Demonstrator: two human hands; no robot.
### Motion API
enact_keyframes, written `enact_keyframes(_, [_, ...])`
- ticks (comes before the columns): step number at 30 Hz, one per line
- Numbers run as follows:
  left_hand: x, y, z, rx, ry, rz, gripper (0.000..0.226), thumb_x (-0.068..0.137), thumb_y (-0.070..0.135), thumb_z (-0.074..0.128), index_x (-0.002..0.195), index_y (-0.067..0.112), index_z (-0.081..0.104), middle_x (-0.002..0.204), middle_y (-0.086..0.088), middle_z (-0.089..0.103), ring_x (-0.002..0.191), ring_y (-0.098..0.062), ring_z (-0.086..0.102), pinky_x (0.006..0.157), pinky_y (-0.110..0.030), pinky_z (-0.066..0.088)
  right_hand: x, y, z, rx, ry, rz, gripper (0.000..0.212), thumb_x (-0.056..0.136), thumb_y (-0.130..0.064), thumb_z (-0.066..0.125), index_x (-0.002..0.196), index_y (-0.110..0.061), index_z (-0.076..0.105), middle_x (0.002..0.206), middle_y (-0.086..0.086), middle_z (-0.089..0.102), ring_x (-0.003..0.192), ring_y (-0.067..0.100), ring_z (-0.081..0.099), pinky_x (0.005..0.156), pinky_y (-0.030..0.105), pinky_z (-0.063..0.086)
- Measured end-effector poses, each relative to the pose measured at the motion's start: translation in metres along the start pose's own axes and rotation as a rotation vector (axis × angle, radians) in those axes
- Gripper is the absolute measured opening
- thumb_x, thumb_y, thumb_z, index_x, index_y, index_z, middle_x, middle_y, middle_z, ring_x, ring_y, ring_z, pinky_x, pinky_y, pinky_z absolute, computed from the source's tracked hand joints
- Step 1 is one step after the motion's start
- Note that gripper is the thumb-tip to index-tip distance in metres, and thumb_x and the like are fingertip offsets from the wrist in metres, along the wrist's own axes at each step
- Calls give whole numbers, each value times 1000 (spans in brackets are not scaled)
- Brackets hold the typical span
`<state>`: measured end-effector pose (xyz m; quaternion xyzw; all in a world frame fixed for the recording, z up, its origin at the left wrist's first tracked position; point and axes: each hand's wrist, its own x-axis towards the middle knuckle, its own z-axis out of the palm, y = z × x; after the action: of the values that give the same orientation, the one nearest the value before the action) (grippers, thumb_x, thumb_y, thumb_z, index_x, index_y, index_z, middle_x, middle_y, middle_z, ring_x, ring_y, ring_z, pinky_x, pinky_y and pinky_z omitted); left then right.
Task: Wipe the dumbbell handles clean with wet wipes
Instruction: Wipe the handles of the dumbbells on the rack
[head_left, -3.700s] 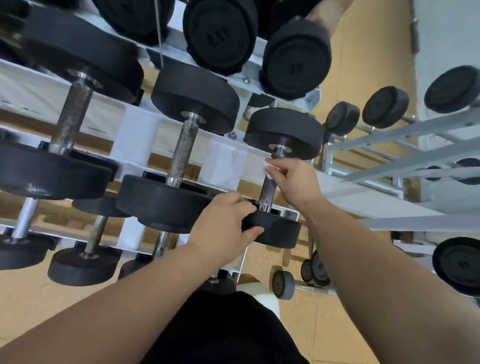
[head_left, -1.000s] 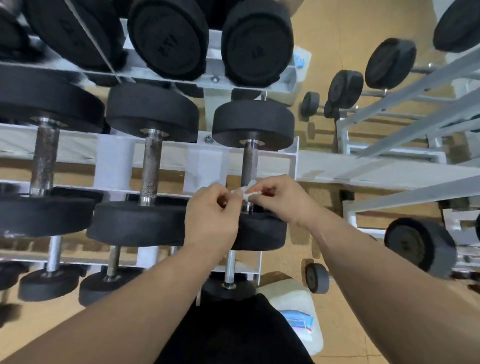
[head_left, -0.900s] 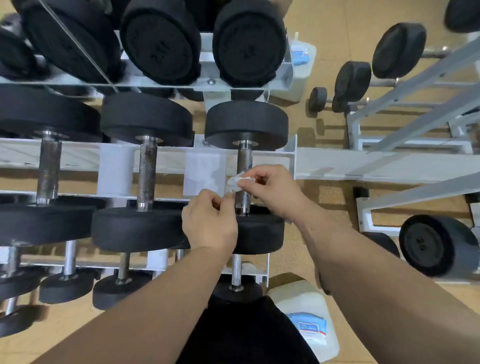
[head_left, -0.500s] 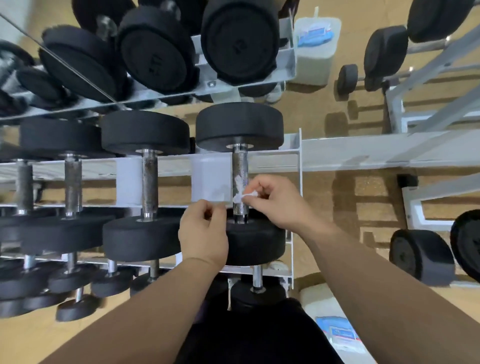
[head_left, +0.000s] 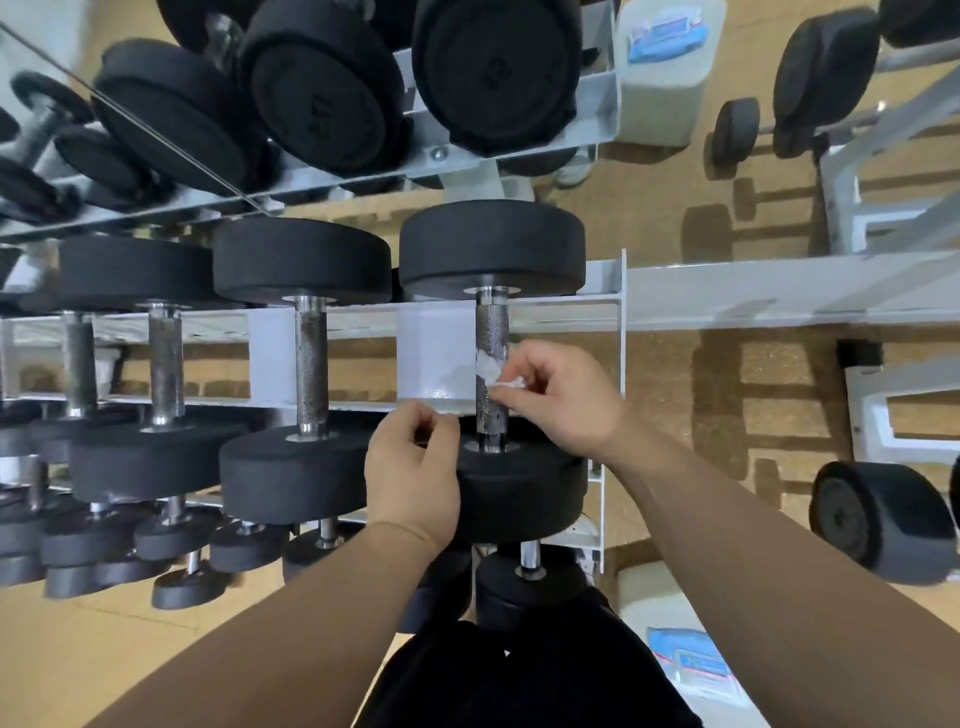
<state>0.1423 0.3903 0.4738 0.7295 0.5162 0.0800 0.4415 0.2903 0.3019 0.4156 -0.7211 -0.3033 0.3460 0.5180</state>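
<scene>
The black dumbbell at the right end of the rack's middle tier has a knurled steel handle. My right hand pinches a small crumpled white wet wipe against the handle's right side, a little below its middle. My left hand lies against the left edge of the dumbbell's near head. Its fingers and thumb are curled together, with nothing visible between them. The lower end of the handle shows between my two hands.
More black dumbbells fill the white rack to the left, above and below. A white wipes tub with a blue label stands on the floor at lower right. A second rack with a dumbbell is on the right.
Both hands were together at the wipe by the handle's lower end. Now my right hand alone holds the wipe higher on the handle, and my left hand has dropped to the near head.
</scene>
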Motion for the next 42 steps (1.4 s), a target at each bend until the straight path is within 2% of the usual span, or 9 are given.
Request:
enact_keyframes(7, [0, 0, -1, -12, 4, -2, 28, 92, 26, 59, 74, 6, 52, 69, -1, 47, 66, -14, 40, 64, -32, 36, 27, -19, 8, 248, 308, 123, 21, 90, -23, 72, 76, -29, 58, 65, -10, 51, 57, 3, 45, 60, 19, 39])
enact_keyframes(14, [0, -1, 0, -36, 19, -30, 24, 93, 21, 60, 74, 7, 54, 65, 4, 48, 65, -13, 41, 66, -32, 38, -10, 5, 1, 82, -80, 122, 23, 83, -19, 80, 71, -24, 61, 69, 3, 63, 61, 8, 50, 63, 29, 44])
enact_keyframes(21, [1, -2, 0, -52, 14, -25, 24, 94, 15, 59, 76, 2, 52, 67, -2, 46, 66, -15, 39, 65, -31, 36, 16, -12, 9, 366, 217, 117, 16, 86, -6, 74, 82, -19, 66, 56, -17, 44, 53, 2, 39, 57, 16, 39])
enact_keyframes(26, [0, -2, 1, -51, 28, -12, 23, 93, 14, 59, 75, 2, 53, 66, 0, 46, 62, -11, 38, 57, -20, 34, -2, -2, 8, 315, 142, 107, 9, 86, -9, 76, 89, -17, 78, 56, -17, 51, 56, 3, 43, 61, 17, 40])
enact_keyframes(29, [0, -2, 1, -55, 22, -9, 25, 93, 13, 59, 72, 5, 51, 63, 3, 44, 61, -10, 36, 54, -18, 33, -6, 0, 4, 291, 100, 115, 8, 85, -16, 78, 88, -23, 78, 59, -2, 57, 59, 11, 52, 61, 31, 48])
enact_keyframes(33, [1, -4, 1, -51, 25, -7, 22, 94, 12, 59, 75, 1, 52, 65, 1, 44, 63, -11, 36, 56, -19, 33, 22, -7, 7, 356, 333, 163, 15, 85, -16, 76, 85, -31, 73, 73, 14, 67, 64, 15, 61, 73, 40, 57])
enact_keyframes(35, [2, -6, 1, -62, 15, -10, 22, 94, 12, 59, 76, 1, 53, 66, 0, 44, 64, -13, 37, 60, -25, 34, 33, -10, 8, 410, 360, 172, 13, 88, -16, 74, 85, -28, 70, 72, 11, 64, 65, 15, 60, 75, 41, 59])
enact_keyframes(39, [2, -5, 0, -86, -5, -22, 24, 89, 24, 59, 74, 6, 54, 66, 2, 45, 66, -14, 38, 63, -32, 35, 11, -3, -3, 283, 61, 163, 12, 87, -14, 76, 85, -24, 69, 66, -3, 60, 59, 7, 53, 62, 20, 47])
enact_keyframes(42, [2, -4, -1, -82, -2, -21, 22, 90, 22, 59, 74, 7, 56, 67, 1, 48, 66, -14, 41, 65, -32, 37, -9, 5, -6, 177, -156, 176, 7, 85, -19, 78, 82, -24, 73, 70, -1, 68, 63, 5, 58, 65, 23, 47])
